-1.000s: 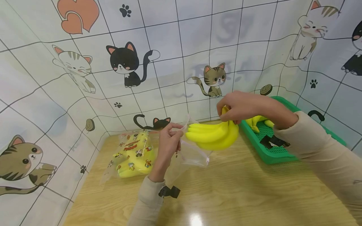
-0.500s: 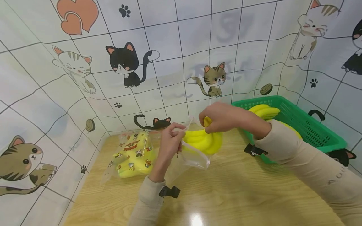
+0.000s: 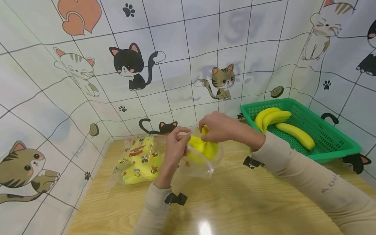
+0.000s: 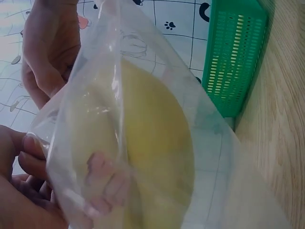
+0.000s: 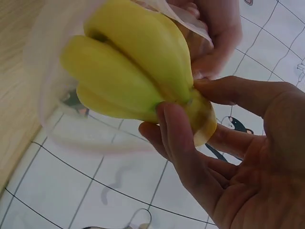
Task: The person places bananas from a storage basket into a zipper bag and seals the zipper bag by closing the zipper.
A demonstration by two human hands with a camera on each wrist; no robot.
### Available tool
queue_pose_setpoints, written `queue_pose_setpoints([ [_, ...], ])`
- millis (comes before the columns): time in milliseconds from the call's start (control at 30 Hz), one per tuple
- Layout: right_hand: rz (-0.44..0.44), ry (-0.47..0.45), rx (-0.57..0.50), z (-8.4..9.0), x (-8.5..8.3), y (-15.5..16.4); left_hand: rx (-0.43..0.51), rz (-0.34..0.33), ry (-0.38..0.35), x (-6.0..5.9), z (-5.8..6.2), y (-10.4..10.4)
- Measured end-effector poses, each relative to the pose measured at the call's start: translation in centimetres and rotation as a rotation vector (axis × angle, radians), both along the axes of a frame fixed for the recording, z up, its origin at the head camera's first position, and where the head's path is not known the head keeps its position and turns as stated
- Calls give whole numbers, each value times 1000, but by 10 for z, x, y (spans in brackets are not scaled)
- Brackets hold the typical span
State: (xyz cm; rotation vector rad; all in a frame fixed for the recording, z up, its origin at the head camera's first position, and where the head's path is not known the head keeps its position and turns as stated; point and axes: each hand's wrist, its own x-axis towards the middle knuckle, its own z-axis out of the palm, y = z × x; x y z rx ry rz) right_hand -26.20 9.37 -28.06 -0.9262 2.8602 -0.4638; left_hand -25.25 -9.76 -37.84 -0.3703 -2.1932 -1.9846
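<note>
My right hand [image 3: 218,126] pinches the stem of a bunch of bananas [image 3: 202,150]; the fruit sits inside the mouth of a clear plastic zip bag [image 3: 202,168]. The thumb and fingers around the stem show in the right wrist view, where the bunch [image 5: 128,62] points into the bag. With thumb and fingers, my left hand [image 3: 176,145] pinches the bag's edge on its left side. In the left wrist view, the clear bag [image 4: 209,143] covers the curved yellow bananas [image 4: 157,138].
Left of my hands lies a printed clear bag [image 3: 141,160] with bananas in it. On the right, a green basket [image 3: 332,153] holds another bunch [image 3: 271,117] and a single banana [image 3: 296,134]. A cat-print sheet [image 3: 176,65] stands behind the wooden table [image 3: 235,202].
My right hand has moved left and lowered the bananas from beside the bag into its mouth. The left hand keeps its grip on the bag's edge. More of the basket shows.
</note>
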Motion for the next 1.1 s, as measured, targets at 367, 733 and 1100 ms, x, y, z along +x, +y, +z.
queue_pose_setpoints([
  [367,-110,-94,-180,-32,-1,-20,23,-2,-9,2,5,1],
  [733,-40,55,-246,-67,-13,-34,118,18,-5,3,5,-4],
  [1100,327,67,-263,-88,-26,-38,146,70,-28,1,6,-3],
])
